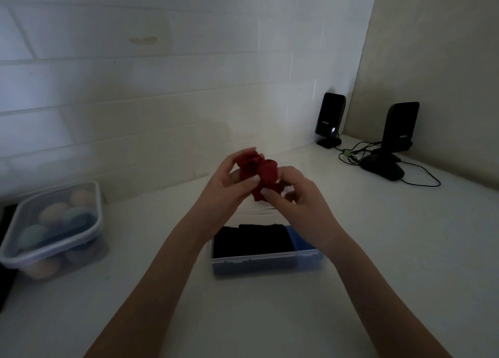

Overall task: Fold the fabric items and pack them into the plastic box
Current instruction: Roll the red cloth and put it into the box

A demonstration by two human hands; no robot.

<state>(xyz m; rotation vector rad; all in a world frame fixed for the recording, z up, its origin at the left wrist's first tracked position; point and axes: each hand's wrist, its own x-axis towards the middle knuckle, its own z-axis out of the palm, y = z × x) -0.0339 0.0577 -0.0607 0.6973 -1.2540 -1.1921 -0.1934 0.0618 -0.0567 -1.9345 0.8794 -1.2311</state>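
A bunched red fabric item (260, 172) is held in the air above the table, between both hands. My left hand (229, 187) grips its left side, thumb pressed on the front. My right hand (297, 195) pinches its right lower part. Below the hands stands the clear plastic box (266, 263), open on top. Inside it lie a folded black fabric item (252, 240) on the left and a blue fabric item (298, 240) at the right end, partly hidden by my right wrist.
A second lidded plastic container (51, 230) with pastel rolled items stands at the left. Two black speakers (330, 118) (399, 127), a black mouse (383, 166) and cables (421, 179) sit at the back right by the wall corner. A tiled wall runs behind the white table (270, 317).
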